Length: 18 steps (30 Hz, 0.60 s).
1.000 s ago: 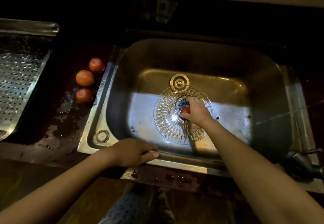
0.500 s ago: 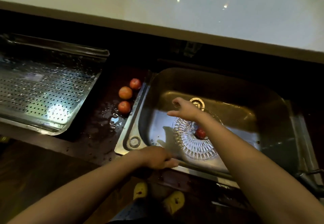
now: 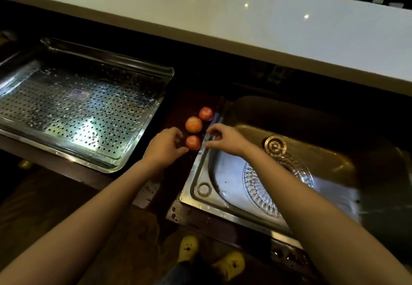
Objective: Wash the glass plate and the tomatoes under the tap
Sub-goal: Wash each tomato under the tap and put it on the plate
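While both hands reach, nearest tomato [image 3: 193,142] lies between.

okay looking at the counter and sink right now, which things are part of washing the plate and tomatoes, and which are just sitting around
Part of the job:
- glass plate, lying in the sink
- three tomatoes on the dark counter beside the sink
- left hand and right hand, both open, reaching for the tomatoes

Just sitting around:
- perforated metal tray
- white countertop
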{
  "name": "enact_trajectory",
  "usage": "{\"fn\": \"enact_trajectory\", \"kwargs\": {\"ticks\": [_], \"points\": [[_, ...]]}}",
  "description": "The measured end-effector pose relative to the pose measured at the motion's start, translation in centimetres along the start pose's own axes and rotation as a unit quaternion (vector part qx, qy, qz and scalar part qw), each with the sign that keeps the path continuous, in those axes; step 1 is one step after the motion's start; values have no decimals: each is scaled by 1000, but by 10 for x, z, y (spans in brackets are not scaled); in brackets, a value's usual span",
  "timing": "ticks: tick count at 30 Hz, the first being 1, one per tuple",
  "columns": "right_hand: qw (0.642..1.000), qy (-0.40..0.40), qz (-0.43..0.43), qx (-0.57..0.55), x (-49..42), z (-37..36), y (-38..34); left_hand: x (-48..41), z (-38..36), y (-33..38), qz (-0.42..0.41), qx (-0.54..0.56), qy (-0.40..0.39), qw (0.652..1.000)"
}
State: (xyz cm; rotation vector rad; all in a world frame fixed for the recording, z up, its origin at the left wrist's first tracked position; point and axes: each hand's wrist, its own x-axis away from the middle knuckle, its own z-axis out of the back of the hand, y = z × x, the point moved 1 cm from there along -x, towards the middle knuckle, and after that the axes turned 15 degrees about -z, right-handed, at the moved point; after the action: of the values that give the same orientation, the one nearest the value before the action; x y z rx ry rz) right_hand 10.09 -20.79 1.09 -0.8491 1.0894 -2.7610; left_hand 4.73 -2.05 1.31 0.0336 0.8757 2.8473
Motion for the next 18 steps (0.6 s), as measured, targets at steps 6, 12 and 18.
{"fn": "enact_trajectory", "kwargs": {"ticks": [6, 12, 18], "points": [[999, 40, 12, 29, -7, -44, 2, -12, -26, -16, 39, 73, -15, 996], [994, 97, 27, -29, -7, -54, 9, -13, -35, -15, 33, 155, 15, 987], [985, 114, 35, -126, 17, -36, 17, -13, -24, 11, 1, 205, 4, 979]]}}
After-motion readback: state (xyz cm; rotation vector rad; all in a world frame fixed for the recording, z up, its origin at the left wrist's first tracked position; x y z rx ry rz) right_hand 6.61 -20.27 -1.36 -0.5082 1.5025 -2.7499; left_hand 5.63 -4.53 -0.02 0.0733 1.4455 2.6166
